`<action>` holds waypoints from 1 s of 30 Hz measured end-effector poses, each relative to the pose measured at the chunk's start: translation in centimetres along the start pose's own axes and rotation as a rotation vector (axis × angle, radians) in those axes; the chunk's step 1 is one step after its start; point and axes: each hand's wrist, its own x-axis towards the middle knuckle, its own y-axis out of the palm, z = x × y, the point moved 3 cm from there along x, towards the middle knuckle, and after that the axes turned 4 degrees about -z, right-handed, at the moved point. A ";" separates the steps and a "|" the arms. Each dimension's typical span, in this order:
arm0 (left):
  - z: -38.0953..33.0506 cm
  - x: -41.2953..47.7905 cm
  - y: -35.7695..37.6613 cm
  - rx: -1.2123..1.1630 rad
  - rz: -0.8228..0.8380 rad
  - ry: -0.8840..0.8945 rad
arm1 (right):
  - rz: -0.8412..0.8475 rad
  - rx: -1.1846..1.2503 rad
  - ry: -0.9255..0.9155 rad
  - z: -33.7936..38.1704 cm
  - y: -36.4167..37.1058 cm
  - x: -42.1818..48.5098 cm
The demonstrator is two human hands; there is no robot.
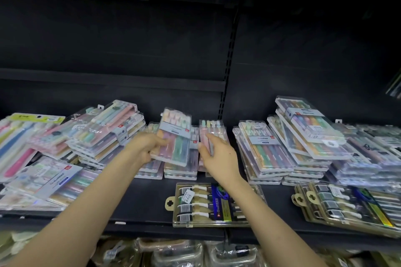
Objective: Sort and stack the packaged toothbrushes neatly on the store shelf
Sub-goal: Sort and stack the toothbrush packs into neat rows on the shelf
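Dark store shelf (141,201), black back panel (108,39), toothbrush packs piled all along it. Landmark: black-and-gold pack (217,204), flat at front centre. Directly behind it are low stacks (180,174), fairly square. Behind and right of it is a tall stack (264,154), top packs skewed. Far left of it is a loose heap (104,136), packs at all angles.

Left hand (147,147): behind and left of the landmark, fingers curled round the left edge of a pastel pack (175,138), held raised and tilted above the low stacks. Right hand (219,156): just behind the landmark, thumb and fingers pinching the near end of a pink pack (214,134); blur hides how firmly. The two packs are side by side, nearly touching. Both long axes run front-to-back, brush heads at the far end.

Judgement: sorting under way, most piles not yet tidy. Key relation: the low stacks sit straight below the pastel pack on the same axis, so the left hand is nearer. It can lower the pack flat with no rotation. Pink pack probably needs its own pile. Risk: slick plastic cases sliding off.
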 end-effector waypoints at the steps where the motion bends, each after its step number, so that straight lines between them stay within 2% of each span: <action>1: -0.2 -0.9 0.0 -0.071 0.040 -0.007 | 0.015 0.102 0.039 0.6 -0.5 -0.4; 5: -1.0 -4.6 2.7 -0.199 0.164 0.097 | 0.125 0.647 0.230 1.9 -2.5 -1.6; 7: -1.0 -5.8 5.8 -0.182 0.212 0.165 | 0.043 0.775 0.264 1.2 -4.6 -2.1; 8: -1.0 -6.3 7.5 -0.154 0.226 0.209 | -0.019 0.763 0.282 0.5 -5.8 -2.2; 10: -0.7 -6.6 10.9 -0.094 0.244 0.283 | -0.115 0.548 0.307 -1.5 -8.3 -2.0; 14: 0.5 -5.4 16.3 -0.079 0.149 0.282 | -0.218 -0.132 0.209 -4.6 -12.5 -1.6; 18: 2.1 -4.2 20.3 -0.014 0.103 0.232 | -0.496 -0.468 0.015 -6.3 -16.1 -2.2; 20: 2.4 -4.0 21.5 0.064 0.080 0.249 | -0.565 -0.628 -0.033 -7.3 -17.0 -2.2; 23: 2.1 -4.1 22.6 0.294 0.047 0.328 | -0.444 -0.751 -0.044 -8.6 -17.3 -1.7; 26: 1.3 -4.4 22.5 0.630 0.058 0.460 | -0.231 -0.830 0.059 -9.6 -16.8 -1.5; 28: 0.9 -4.6 21.4 0.623 0.101 0.530 | -0.234 -0.792 0.076 -9.2 -16.5 -1.5; 30: 0.8 -4.5 18.6 0.601 0.033 0.610 | -0.378 -0.676 -0.013 -7.7 -15.9 -1.8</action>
